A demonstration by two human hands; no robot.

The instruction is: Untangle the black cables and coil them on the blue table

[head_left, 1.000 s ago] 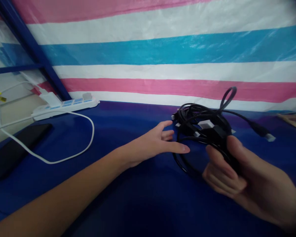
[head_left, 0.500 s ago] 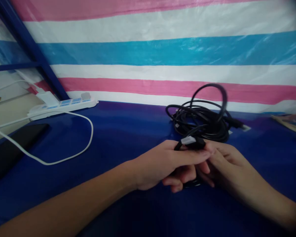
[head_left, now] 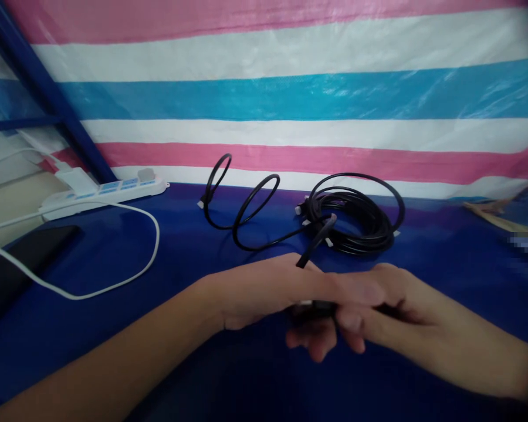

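Low in the middle of the view my left hand (head_left: 286, 284) and my right hand (head_left: 391, 302) meet, thumbs and fingers overlapping. Between them is a black cable (head_left: 310, 247). Its black connector (head_left: 317, 310) shows under my left thumb, with a light patch on it; the rest is covered by fingers. My left fingers curl around the cable, and my right fingers pinch at the connector's far side. Just beyond lies a black cable coil (head_left: 369, 243) with several white-tipped ends. Loose cable loops (head_left: 235, 225) stretch leftward from it to a plug (head_left: 201, 203).
At left, a white power strip (head_left: 110, 193) carries a charger (head_left: 77, 180). A white cord (head_left: 156, 234) loops over a black flat object (head_left: 35, 252). A striped plastic sheet (head_left: 264, 97) hangs behind the blue table (head_left: 193, 258). Something tan (head_left: 488, 220) lies at far right.
The connector has turned down between my hands, which are slightly lower. Loose cable that stood up over the coil now lies spread to its left.
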